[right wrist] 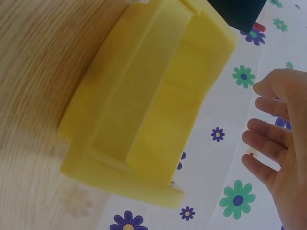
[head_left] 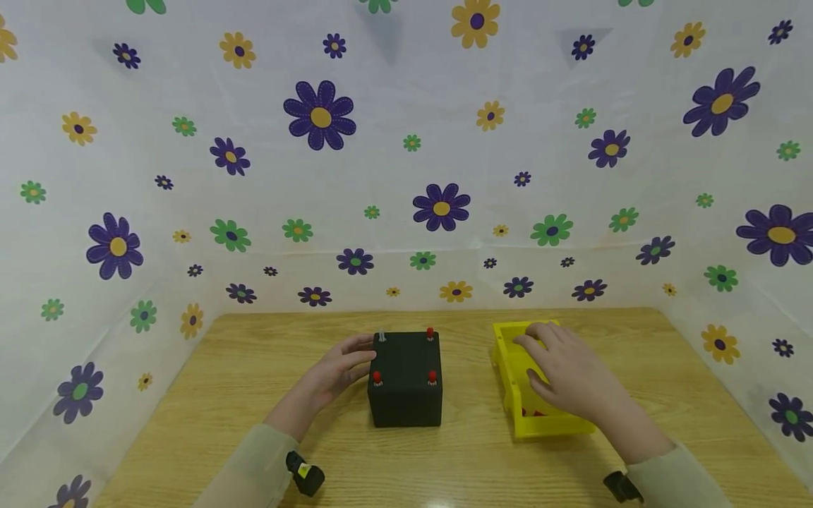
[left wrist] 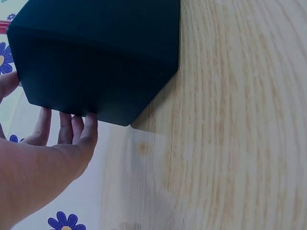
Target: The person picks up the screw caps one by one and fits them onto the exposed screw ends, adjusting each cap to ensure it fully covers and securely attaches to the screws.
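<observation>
A black box (head_left: 405,403) stands on the table with posts at its top corners. Red caps (head_left: 430,332) cover three of them, while the back-left metal post (head_left: 382,336) is bare. My left hand (head_left: 336,370) rests its fingertips against the box's left side, thumb near the top edge; in the left wrist view the fingers (left wrist: 88,129) touch the box. Over the yellow bin (head_left: 551,426) hovers my right hand (head_left: 571,370), fingers loosely bent and nothing visible in them. Small red pieces (head_left: 538,413) lie in the bin's front end, partly hidden by its wall and the hand.
The wooden table (head_left: 254,395) carries the box left of the bin, with a strip of bare wood between them. A white flowered cloth (head_left: 381,169) hangs behind and along both sides.
</observation>
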The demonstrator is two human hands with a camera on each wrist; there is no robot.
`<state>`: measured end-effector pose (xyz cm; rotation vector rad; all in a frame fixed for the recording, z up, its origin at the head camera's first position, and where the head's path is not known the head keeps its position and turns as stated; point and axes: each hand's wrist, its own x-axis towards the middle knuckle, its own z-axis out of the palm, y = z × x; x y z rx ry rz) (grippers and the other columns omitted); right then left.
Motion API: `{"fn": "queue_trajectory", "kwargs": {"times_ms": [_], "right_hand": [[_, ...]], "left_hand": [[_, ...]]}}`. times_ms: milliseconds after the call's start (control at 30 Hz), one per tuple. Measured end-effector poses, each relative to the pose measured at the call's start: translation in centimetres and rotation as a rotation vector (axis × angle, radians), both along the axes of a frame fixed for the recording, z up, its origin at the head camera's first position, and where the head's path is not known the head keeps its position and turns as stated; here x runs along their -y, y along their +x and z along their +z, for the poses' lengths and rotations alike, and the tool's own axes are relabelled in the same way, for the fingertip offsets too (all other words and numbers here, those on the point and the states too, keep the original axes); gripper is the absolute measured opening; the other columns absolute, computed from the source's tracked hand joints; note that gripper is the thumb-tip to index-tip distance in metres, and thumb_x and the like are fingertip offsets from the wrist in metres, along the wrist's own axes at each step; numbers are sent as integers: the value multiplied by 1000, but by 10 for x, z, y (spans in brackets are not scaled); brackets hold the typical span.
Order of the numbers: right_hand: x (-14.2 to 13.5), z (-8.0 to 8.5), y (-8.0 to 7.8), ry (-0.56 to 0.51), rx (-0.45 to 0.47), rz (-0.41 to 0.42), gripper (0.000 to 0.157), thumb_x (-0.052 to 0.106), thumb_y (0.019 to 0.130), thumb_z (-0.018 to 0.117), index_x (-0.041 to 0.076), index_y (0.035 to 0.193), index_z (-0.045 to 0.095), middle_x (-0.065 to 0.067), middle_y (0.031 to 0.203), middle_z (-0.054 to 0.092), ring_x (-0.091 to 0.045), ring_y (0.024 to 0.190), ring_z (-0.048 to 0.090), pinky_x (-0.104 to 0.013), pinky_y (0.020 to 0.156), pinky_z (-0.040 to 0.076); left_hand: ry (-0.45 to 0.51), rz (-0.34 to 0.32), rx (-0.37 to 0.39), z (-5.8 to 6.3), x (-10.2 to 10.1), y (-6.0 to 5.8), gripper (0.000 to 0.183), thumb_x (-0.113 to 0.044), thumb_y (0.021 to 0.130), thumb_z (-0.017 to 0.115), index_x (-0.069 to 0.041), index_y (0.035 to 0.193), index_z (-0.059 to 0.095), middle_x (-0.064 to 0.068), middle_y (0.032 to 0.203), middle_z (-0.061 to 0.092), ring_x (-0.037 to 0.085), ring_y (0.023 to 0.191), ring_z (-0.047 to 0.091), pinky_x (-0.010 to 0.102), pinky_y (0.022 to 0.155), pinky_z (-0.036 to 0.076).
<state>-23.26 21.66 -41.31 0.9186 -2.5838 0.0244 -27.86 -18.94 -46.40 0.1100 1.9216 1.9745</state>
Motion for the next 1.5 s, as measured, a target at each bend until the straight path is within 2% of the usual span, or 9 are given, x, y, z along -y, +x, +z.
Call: {"fn": "queue_trajectory", "kwargs": {"times_ms": [233, 433, 733, 967, 1233, 1500], "right_hand": [[-7, -6, 4, -7, 7, -22, 45, 16, 89, 82, 5, 128, 65, -14, 122, 65, -32, 111, 62, -50, 99, 58], [-11, -10, 6, -13, -4, -21, 44, 16, 87, 82, 4, 126, 66, -13, 119, 65, -29, 106, 62, -47, 92, 60], [-15, -22, 6, -13, -48, 4, 45, 18, 84, 85, 5, 123, 67, -11, 113, 65, -27, 101, 63, -45, 87, 60], [-16, -26, 11, -9, -24, -12, 44, 18, 85, 85, 5, 123, 68, -12, 114, 66, -28, 102, 64, -46, 89, 61], [-17, -32, 15, 23, -16, -9, 43, 20, 85, 85, 6, 123, 69, -10, 112, 65, -24, 97, 64, -42, 84, 61], [-14, -37, 19, 37, 38, -33, 42, 24, 87, 87, 9, 121, 69, -7, 111, 65, -20, 95, 61, -40, 83, 59]], "left_hand": [[0, -2, 4, -1, 0, 1, 58, -15, 106, 59, 3, 158, 40, 15, 152, 50, 11, 123, 58, 52, 128, 36], [-11, 9, 15, -3, 3, 0, 58, -15, 106, 59, 2, 158, 40, 16, 154, 48, 12, 125, 58, 49, 126, 39], [-16, 14, 19, -2, 3, 0, 60, -14, 107, 58, 2, 160, 37, 20, 158, 42, 24, 137, 52, 52, 129, 36], [-14, 15, 34, -2, 2, 0, 60, -13, 108, 56, 1, 161, 34, 23, 163, 36, 25, 140, 50, 52, 130, 34], [-13, 8, 25, -2, 2, -1, 62, -16, 107, 58, 2, 161, 34, 24, 163, 36, 27, 140, 50, 53, 130, 34], [-6, 23, 34, -2, 1, -2, 60, -13, 106, 58, 1, 160, 36, 23, 162, 39, 29, 142, 50, 53, 130, 34]]}}
